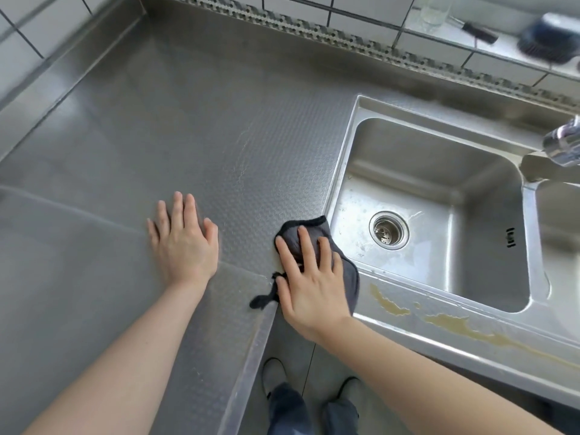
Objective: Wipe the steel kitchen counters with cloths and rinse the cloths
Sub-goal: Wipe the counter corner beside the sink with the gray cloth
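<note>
right hand point(309, 277), fingers flat, presses grey cloth point(317, 246) beside sink point(351, 146); left hand point(185, 243) rests flat; the yellowish spill point(452, 323) risks being missed.

White tiled wall point(361, 14) far; ledge point(489, 42) far right with clear glass point(434, 9), black brush point(480, 32), blue scrubber point(546, 39). Shoes point(273, 375) on floor, near.
</note>
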### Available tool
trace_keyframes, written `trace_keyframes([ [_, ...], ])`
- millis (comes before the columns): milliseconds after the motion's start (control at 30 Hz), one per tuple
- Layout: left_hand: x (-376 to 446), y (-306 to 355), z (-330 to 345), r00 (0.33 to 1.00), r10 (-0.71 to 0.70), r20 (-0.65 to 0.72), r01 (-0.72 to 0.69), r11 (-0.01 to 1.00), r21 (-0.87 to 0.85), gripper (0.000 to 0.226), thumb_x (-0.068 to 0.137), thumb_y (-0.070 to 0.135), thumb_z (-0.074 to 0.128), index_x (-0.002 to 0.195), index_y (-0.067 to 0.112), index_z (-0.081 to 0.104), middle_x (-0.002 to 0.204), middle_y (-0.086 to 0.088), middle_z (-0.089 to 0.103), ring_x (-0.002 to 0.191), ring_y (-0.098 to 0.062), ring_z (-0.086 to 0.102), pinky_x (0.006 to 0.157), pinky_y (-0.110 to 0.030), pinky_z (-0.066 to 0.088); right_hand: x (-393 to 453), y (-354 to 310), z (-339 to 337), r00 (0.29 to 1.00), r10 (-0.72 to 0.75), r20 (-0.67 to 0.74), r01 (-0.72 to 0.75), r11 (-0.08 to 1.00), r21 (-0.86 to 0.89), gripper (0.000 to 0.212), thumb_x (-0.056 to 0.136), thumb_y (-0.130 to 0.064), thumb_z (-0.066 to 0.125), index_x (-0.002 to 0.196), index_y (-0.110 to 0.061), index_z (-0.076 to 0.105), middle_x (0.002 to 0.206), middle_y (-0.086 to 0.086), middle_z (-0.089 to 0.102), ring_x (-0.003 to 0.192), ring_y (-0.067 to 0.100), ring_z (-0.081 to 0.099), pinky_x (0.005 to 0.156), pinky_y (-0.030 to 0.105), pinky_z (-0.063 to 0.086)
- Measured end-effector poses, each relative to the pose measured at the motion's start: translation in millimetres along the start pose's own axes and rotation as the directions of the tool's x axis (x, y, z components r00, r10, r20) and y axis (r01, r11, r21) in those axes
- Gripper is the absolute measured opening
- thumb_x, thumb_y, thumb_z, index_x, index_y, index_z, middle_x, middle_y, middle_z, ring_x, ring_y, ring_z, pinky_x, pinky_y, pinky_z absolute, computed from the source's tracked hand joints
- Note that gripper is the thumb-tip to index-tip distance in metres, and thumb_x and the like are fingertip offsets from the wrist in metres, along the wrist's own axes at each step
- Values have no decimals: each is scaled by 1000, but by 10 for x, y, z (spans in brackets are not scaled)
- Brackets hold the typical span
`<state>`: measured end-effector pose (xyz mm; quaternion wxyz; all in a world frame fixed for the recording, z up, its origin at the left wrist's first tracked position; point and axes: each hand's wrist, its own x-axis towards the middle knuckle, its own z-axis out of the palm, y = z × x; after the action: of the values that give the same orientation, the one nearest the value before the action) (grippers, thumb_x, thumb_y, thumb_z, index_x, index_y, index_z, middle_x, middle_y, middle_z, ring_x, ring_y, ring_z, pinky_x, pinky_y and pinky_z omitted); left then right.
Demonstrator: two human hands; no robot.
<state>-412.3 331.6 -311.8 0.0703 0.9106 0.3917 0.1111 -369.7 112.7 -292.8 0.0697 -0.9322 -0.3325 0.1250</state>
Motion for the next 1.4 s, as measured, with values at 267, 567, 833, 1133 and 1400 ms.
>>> trace_keyframes([
  [267,-41,-8,-18,1000,-11,1,11,999,-31,51,94,19,50,143,7,46,153,-13,39,144,-37,28,117,-55,18,-282,149,14,999,-40,-12,40,998,-46,61,100,-47,28,154,-19,26,157,25,24,135,49,34,112,57,27],
  [567,3,21,-62,997,-26,66,29,998,-51,52,94,17,49,144,6,43,156,-13,34,146,-36,24,117,-54,17,543,162,-73,978,209,15,-208,962,177,74,98,-53,28,157,-18,-1,160,30,0,147,44,10,118,52,13],
  [833,-438,653,-141,952,288,101,-259,938,-233,50,94,9,51,143,7,45,154,-8,39,147,-27,25,121,-47,12,-275,501,-122,986,-165,16,166,985,-37,62,98,-44,29,155,-18,24,156,18,30,142,38,29,114,53,24],
  [1133,-985,1246,29,858,480,184,-440,871,-218,45,93,23,50,137,15,52,155,-6,36,148,-24,23,122,-44,9,-901,1421,-206,996,65,-64,-69,995,-66,55,93,-39,38,142,-15,44,138,13,49,123,36,46,103,50,36],
  [1400,-1014,1264,50,861,477,178,-467,879,-101,52,92,40,34,132,19,59,157,-6,34,147,-27,25,120,-48,17,-544,1014,-171,991,48,-126,-52,998,-29,53,91,-42,40,139,-20,45,128,7,53,110,36,48,94,51,36],
])
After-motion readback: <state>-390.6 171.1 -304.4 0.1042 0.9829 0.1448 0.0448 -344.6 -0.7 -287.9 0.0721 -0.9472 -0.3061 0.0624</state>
